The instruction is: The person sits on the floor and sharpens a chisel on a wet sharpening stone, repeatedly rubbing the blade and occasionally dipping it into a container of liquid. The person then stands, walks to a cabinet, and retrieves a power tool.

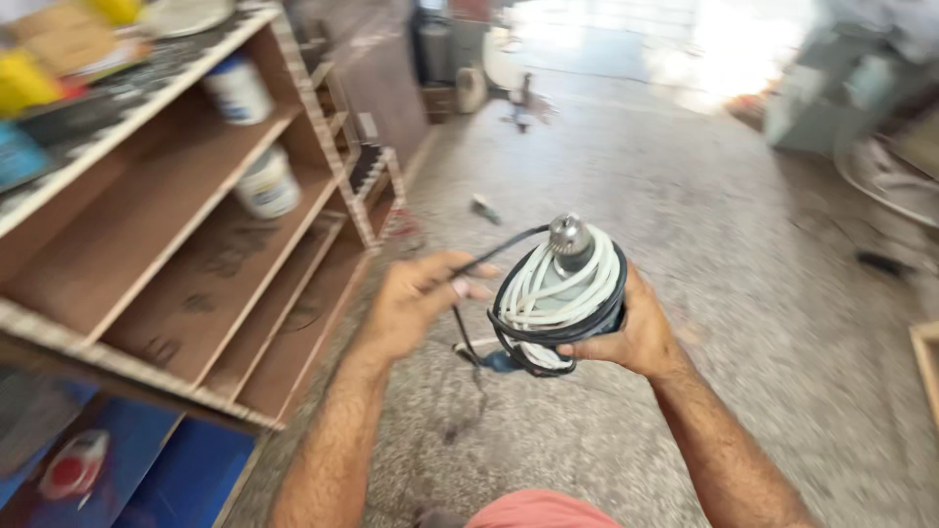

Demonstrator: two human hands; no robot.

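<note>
The head camera looks down at two bare hands held out over a speckled stone floor (685, 254). Between them is an electric drill (562, 293), its metal chuck (568, 235) pointing up and away from the person. White cord (548, 288) and black cord (548, 337) are wound in loops around the drill's body.

The right hand (636, 337) is closed around the drill from the right side, fingers curling under the wound cords, thumb lying along the bottom edge of the coil. It carries the tool's weight in mid-air, in front of the person's waist.

The left hand (421, 298) is just beside the drill on its left. Its fingers are pinched shut on a length of the black cord, which runs from the fingertips up in an arc to the chuck. Another stretch of black cord hangs down below the hand toward the floor.

To the left stands a wooden shelf unit (196, 225) with slanted boards. Two white tubs (256, 137) sit on its upper shelves, one above the other. Blue panels (186, 479) lean at the lower left corner. Far down the floor the view is blurred and bright, and small objects there cannot be made out.
</note>
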